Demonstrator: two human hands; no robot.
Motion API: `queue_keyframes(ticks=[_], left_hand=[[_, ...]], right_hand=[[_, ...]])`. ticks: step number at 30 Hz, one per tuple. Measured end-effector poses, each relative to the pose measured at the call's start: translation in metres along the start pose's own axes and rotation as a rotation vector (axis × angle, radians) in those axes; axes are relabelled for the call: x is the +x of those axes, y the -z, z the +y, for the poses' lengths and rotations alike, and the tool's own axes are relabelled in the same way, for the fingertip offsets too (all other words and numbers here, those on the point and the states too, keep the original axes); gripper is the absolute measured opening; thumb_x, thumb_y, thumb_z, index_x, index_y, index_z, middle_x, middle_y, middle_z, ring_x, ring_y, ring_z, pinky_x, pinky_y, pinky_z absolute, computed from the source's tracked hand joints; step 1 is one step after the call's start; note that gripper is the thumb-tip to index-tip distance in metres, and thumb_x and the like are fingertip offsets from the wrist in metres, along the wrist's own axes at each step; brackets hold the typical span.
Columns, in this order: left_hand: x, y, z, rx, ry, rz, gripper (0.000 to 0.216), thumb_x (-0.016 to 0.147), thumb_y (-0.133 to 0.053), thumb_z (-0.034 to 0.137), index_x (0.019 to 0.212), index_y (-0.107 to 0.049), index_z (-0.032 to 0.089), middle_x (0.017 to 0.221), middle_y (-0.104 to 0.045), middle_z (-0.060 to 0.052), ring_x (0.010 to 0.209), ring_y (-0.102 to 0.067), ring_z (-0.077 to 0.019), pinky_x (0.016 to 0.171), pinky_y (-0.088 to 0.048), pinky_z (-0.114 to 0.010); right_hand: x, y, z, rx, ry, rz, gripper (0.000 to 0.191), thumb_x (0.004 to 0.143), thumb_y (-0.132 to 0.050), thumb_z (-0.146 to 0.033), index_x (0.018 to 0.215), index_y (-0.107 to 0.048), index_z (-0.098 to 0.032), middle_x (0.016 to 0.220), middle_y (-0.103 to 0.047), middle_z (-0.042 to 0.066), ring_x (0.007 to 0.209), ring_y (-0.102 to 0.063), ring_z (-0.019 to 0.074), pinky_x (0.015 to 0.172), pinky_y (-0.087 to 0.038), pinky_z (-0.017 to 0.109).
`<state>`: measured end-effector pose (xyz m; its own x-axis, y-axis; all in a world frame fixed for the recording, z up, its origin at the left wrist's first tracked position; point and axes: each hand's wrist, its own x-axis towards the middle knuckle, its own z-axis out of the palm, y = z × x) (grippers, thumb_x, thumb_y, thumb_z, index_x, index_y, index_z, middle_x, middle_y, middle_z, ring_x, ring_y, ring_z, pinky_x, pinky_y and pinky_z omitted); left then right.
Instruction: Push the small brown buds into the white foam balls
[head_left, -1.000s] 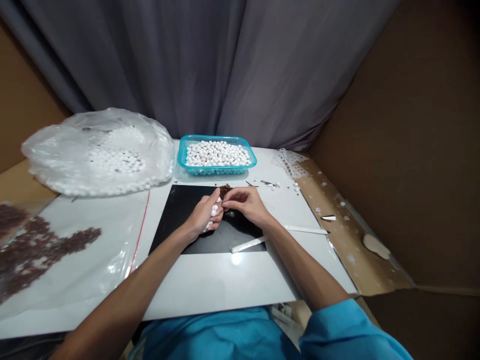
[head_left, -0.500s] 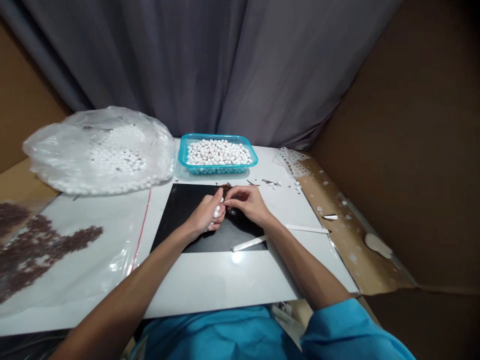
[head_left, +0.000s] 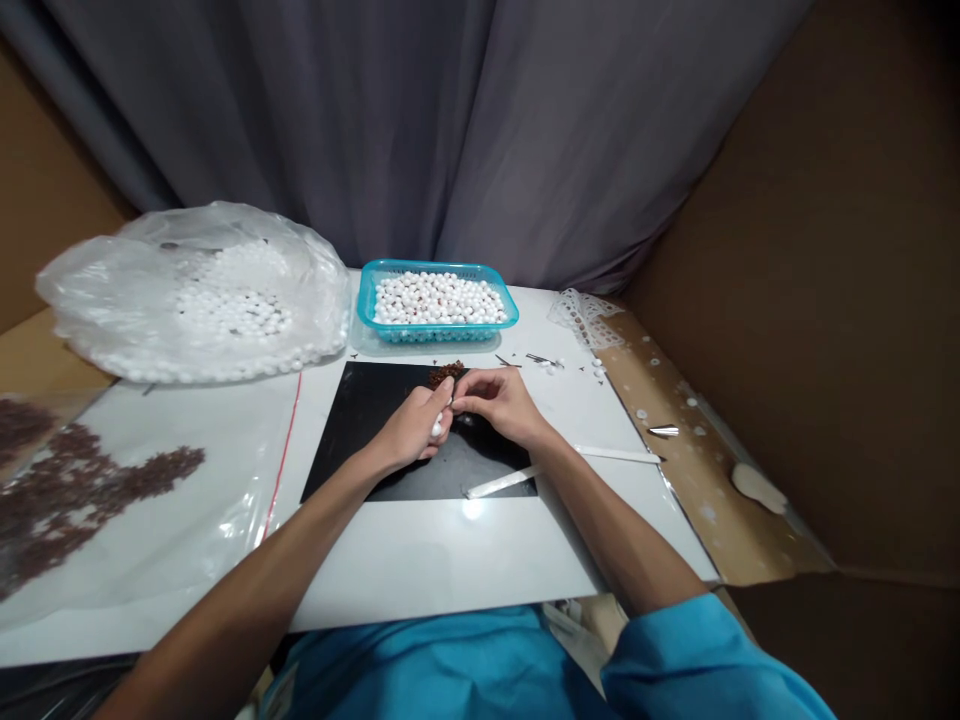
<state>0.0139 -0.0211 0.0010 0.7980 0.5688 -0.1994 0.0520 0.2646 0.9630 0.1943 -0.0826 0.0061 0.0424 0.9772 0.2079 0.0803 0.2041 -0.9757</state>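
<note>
My left hand (head_left: pixel 412 430) rests on a black mat (head_left: pixel 360 420) with white beads (head_left: pixel 436 428) cupped in its curled fingers. My right hand (head_left: pixel 499 405) meets it fingertip to fingertip, pinching something too small to make out. A small pile of brown bits (head_left: pixel 447 373) lies on the mat just beyond the fingers. A turquoise basket (head_left: pixel 365 305) full of white beads stands behind the mat.
A clear plastic bag (head_left: pixel 187 290) of white beads lies at the back left. A zip bag with brown pieces (head_left: pixel 82 490) covers the left. Two white strips (head_left: pixel 622 455) lie right of the mat, with a metal cone (head_left: pixel 664 431) and loose beads on brown paper.
Both hands stayed together on the mat; the left thumb shifted up to meet the right fingertips. The view drifted slightly.
</note>
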Motion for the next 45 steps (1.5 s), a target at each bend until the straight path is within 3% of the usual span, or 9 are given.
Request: queue_keyframes(ticks=[17, 33, 39, 45], left_hand=[[0.003, -0.004, -0.009, -0.018, -0.073, 0.034, 0.071, 0.092, -0.052, 0.079, 0.052, -0.046, 0.020, 0.043, -0.036, 0.003, 0.033, -0.031, -0.0071, 0.033, -0.024, -0.021], [0.000, -0.002, -0.002, -0.075, -0.058, -0.049, 0.070, 0.091, -0.055, 0.079, 0.054, -0.045, 0.020, 0.043, -0.037, 0.003, 0.034, -0.030, -0.0068, 0.033, -0.022, -0.021], [-0.001, -0.004, -0.001, -0.073, -0.059, -0.049, 0.070, 0.091, -0.055, 0.078, 0.053, -0.044, 0.021, 0.042, -0.036, 0.003, 0.033, -0.028, -0.0066, 0.033, -0.022, -0.021], [-0.007, -0.006, 0.005, -0.007, -0.050, -0.094, 0.071, 0.095, -0.050, 0.077, 0.052, -0.044, 0.020, 0.043, -0.036, 0.002, 0.033, -0.031, -0.0070, 0.034, -0.022, -0.022]], right_hand=[[0.000, -0.005, 0.008, 0.053, -0.034, 0.100, 0.033, 0.070, -0.096, -0.042, 0.080, -0.080, -0.015, 0.079, -0.077, 0.005, 0.071, -0.070, 0.0176, 0.073, -0.058, 0.030], [0.000, -0.010, -0.005, 0.068, -0.011, 0.063, 0.033, 0.072, -0.095, -0.041, 0.085, -0.076, -0.016, 0.081, -0.076, 0.005, 0.074, -0.071, 0.0185, 0.075, -0.059, 0.031], [0.001, -0.005, -0.005, 0.055, -0.002, 0.031, 0.034, 0.075, -0.093, -0.042, 0.094, -0.083, -0.016, 0.096, -0.079, 0.008, 0.086, -0.073, 0.0215, 0.083, -0.060, 0.034], [-0.001, -0.002, -0.003, 0.089, 0.048, -0.005, 0.026, 0.074, -0.094, -0.040, 0.081, -0.084, -0.019, 0.100, -0.079, 0.010, 0.092, -0.074, 0.0240, 0.086, -0.060, 0.037]])
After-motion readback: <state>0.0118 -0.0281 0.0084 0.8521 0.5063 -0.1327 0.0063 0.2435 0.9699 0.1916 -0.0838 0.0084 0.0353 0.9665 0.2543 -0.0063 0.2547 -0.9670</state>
